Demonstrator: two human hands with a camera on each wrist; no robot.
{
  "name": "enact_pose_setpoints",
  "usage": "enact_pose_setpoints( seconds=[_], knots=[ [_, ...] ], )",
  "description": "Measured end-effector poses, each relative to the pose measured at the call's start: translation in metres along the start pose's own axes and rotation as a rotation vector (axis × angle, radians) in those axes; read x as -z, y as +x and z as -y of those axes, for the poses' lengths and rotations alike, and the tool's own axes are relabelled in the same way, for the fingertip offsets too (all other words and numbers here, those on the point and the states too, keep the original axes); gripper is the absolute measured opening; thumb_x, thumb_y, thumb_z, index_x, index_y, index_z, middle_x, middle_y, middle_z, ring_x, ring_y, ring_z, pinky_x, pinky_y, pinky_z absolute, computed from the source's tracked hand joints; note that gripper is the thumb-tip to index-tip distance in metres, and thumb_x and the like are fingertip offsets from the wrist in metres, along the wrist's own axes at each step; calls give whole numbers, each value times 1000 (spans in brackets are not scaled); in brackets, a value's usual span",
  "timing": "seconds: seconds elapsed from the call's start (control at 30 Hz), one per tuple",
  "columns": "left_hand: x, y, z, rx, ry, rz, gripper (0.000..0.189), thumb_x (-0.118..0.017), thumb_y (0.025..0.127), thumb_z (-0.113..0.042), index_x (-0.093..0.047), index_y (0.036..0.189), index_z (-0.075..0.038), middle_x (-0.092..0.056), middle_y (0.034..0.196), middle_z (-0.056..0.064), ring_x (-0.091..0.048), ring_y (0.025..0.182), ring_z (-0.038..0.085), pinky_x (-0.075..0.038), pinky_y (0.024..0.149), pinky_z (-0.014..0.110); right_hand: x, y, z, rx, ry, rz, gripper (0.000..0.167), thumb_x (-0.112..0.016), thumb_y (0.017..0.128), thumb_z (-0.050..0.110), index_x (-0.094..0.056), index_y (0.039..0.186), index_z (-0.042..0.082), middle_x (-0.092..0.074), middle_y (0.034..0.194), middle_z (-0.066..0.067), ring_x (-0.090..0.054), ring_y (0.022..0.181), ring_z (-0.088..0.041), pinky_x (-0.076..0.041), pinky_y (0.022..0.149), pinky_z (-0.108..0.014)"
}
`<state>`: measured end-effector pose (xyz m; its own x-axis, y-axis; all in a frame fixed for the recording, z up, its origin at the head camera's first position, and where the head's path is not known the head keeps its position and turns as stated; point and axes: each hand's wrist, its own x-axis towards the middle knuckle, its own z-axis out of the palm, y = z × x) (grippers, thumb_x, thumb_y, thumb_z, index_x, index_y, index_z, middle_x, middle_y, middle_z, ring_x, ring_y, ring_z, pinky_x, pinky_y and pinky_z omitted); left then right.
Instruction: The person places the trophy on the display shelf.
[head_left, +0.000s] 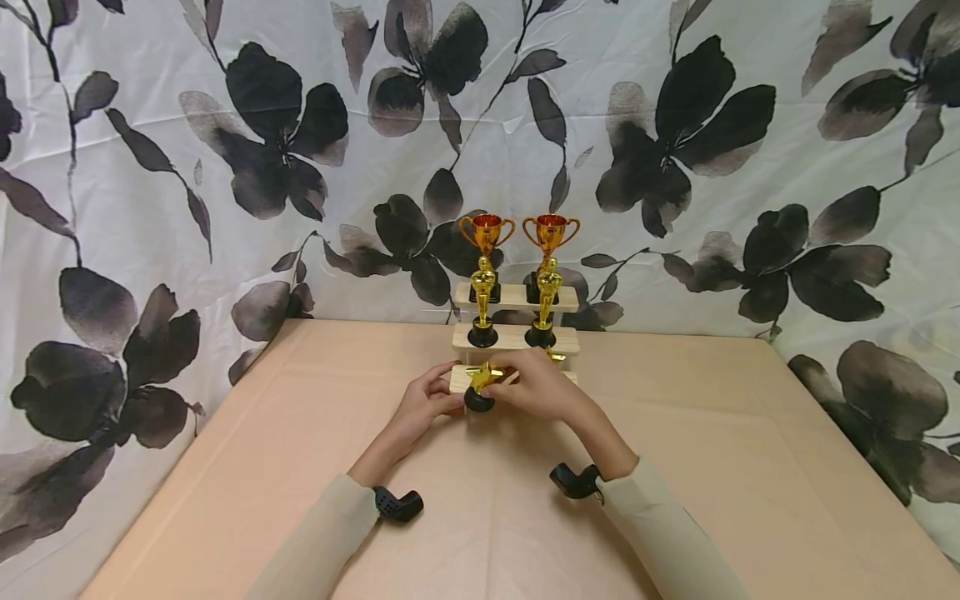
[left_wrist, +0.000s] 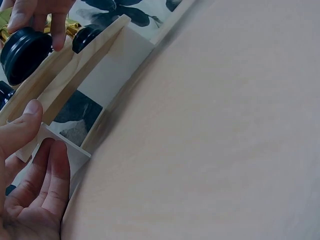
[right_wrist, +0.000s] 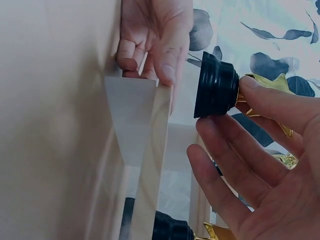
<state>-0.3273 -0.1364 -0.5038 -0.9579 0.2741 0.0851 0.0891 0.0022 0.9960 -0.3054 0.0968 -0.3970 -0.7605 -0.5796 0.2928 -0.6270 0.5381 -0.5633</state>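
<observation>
My right hand (head_left: 542, 385) pinches a small gold star trophy (head_left: 480, 387) with a round black base, thumb and fingers at its gold part. In the right wrist view the black base (right_wrist: 217, 85) hangs apart from the wooden bottom step. My left hand (head_left: 423, 404) grips the left end of a three-step wooden display stand (head_left: 459, 382). The left wrist view shows its thumb (left_wrist: 32, 115) on the wood and its fingertips at the white end support (left_wrist: 75, 150). Another star trophy (right_wrist: 172, 227) stands on the bottom step, mostly hidden behind my right hand in the head view.
Two gold figurine trophies (head_left: 483, 304) (head_left: 546, 304) stand on the middle step. Two orange-gold cup trophies (head_left: 487, 233) (head_left: 551, 233) stand on the top step. A peach cloth covers the table (head_left: 247, 467). Behind it hangs a floral curtain (head_left: 525, 150).
</observation>
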Motion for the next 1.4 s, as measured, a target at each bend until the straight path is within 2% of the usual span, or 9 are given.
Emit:
enact_pose_setpoints(
  seconds=[0.27, 0.57, 0.73, 1.0, 1.4],
  knots=[
    [-1, -1, 0, -1, -5, 9, 71, -74, 93, -3, -43, 156, -9, -67, 98, 1, -70, 86, 11, -62, 78, 25, 1, 4, 1, -20, -3, -2, 20, -80, 89, 15, -77, 108, 11, -76, 94, -1, -73, 92, -17, -63, 85, -42],
    [0, -2, 0, -5, -5, 11, 70, -73, 93, -1, -43, 156, -8, -67, 96, 0, -71, 85, 11, -62, 78, 26, 1, 9, 4, -59, -25, -23, 28, -81, 88, 14, -77, 116, 8, -77, 98, -3, -71, 89, -14, -61, 80, -33],
    [1, -2, 1, -12, -5, 19, 70, -72, 94, -1, -42, 157, -9, -68, 96, 1, -71, 85, 11, -62, 78, 27, 1, 11, 6, -82, -19, -38, 26, -81, 88, 13, -77, 113, 7, -76, 96, -4, -69, 87, -14, -60, 79, -30],
    [2, -3, 2, -17, -9, 36, 71, -72, 94, -2, -42, 157, -10, -68, 97, 3, -72, 85, 12, -63, 78, 28, -5, 13, 12, -99, -20, -73, 20, -81, 88, 12, -78, 107, 6, -77, 97, -5, -71, 88, -16, -61, 80, -31],
    [6, -9, -1, -13, -7, 53, 70, -75, 94, -6, -44, 156, -11, -69, 94, 0, -70, 84, 11, -62, 76, 26, -15, 11, 27, -200, -146, -131, 20, -82, 88, 16, -78, 106, 8, -77, 93, -3, -68, 79, -12, -57, 70, -27]
  ],
)
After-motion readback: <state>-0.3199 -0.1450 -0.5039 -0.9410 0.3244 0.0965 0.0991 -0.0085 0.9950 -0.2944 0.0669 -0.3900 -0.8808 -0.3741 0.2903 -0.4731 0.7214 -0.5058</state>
